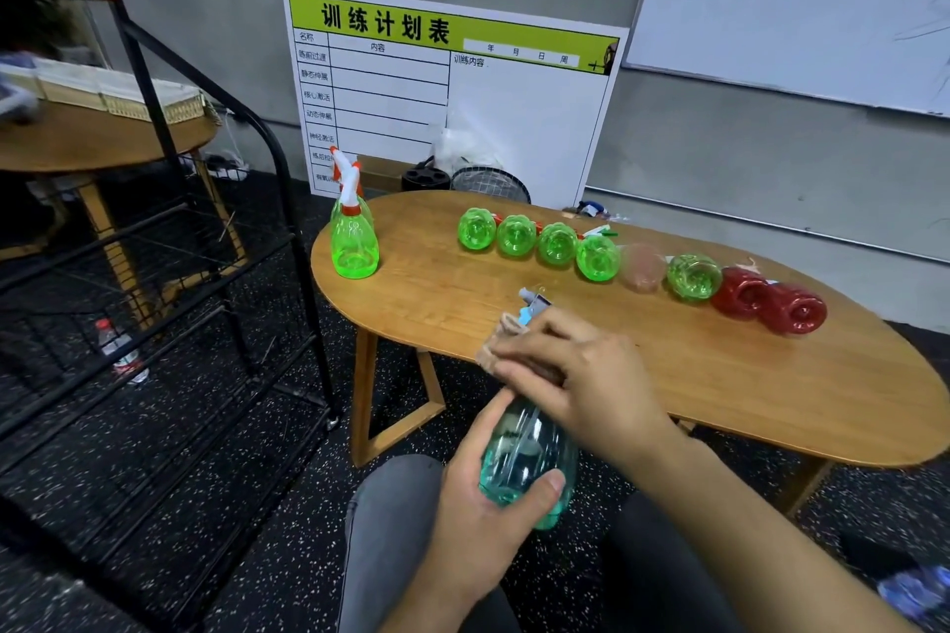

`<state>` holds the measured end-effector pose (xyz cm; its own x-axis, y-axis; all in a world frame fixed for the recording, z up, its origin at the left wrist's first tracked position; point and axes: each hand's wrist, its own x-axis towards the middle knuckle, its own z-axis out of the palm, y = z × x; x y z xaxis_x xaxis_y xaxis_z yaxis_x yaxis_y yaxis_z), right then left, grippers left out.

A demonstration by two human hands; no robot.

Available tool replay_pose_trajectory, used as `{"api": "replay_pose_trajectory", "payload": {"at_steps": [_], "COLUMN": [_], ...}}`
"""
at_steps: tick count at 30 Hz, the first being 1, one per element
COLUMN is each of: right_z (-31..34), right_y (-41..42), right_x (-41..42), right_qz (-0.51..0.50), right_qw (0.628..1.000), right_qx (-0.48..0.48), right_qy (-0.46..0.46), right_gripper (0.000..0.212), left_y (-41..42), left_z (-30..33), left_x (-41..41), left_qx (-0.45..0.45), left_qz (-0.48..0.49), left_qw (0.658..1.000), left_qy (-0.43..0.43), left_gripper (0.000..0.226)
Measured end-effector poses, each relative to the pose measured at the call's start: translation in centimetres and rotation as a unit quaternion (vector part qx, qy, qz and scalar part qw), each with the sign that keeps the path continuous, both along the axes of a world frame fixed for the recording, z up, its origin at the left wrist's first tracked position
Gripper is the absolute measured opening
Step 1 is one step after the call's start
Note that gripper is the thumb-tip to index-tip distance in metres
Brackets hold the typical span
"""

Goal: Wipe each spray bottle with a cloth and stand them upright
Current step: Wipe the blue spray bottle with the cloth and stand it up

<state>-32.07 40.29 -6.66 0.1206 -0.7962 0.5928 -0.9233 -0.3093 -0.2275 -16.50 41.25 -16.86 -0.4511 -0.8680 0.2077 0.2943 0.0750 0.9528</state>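
Observation:
My left hand (478, 504) grips the body of a teal spray bottle (524, 458) above my lap, its nozzle pointing at the table. My right hand (581, 375) holds a beige cloth (501, 339) wrapped round the bottle's neck. Two green spray bottles (354, 237) stand upright at the table's left end, one behind the other. Several bottles lie on their sides in a row across the wooden table (668, 375): green ones (534, 242), a pale pink one (641, 267), another green one (694, 275) and two red ones (771, 303).
A black metal rack (205, 272) stands left of the table, with a water bottle (121, 350) on the floor behind it. A printed board (452, 87) and a whiteboard (797, 5) lean on the wall. A round table (103, 139) sits far left.

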Motion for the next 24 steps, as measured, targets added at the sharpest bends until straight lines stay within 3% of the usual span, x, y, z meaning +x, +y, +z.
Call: {"api": "replay_pose_trajectory", "payload": {"at_steps": [2,7,11,15,19,22,24], "right_z": [0.0,1.9,1.6,2.0,1.4,1.6,1.4], "right_y": [0.1,-0.5,-0.2,0.0,0.2,0.4,0.7], "right_x": [-0.2,-2.2,-2.3,-2.9,-2.3,-2.6,-2.5], "right_qz": [-0.003,-0.098,-0.058,-0.086,-0.008,-0.059,-0.027], "right_qw": [1.0,0.99,0.997,0.991,0.998,0.995,0.996], "right_qx": [-0.009,-0.081,-0.03,-0.057,0.025,-0.031,-0.011], "right_qy": [0.02,-0.061,-0.043,-0.083,-0.053,-0.079,-0.09], "right_gripper": [0.037,0.035,0.038,0.037,0.034,0.034,0.033], "left_y": [0.0,-0.1,-0.2,-0.2,-0.3,-0.4,-0.4], "left_z": [0.1,0.1,0.2,0.3,0.3,0.4,0.5], "left_x": [0.0,0.4,0.5,0.4,0.6,0.5,0.5], "left_qx": [0.008,0.004,0.0,-0.008,-0.01,-0.011,-0.008], "left_qz": [-0.005,-0.011,-0.004,0.001,0.014,0.014,0.022], "left_qw": [1.0,1.0,1.0,1.0,1.0,1.0,1.0], "left_qy": [0.006,0.019,0.011,0.004,0.002,0.004,0.005], "left_gripper": [0.08,0.081,0.081,0.081,0.081,0.08,0.08]}}
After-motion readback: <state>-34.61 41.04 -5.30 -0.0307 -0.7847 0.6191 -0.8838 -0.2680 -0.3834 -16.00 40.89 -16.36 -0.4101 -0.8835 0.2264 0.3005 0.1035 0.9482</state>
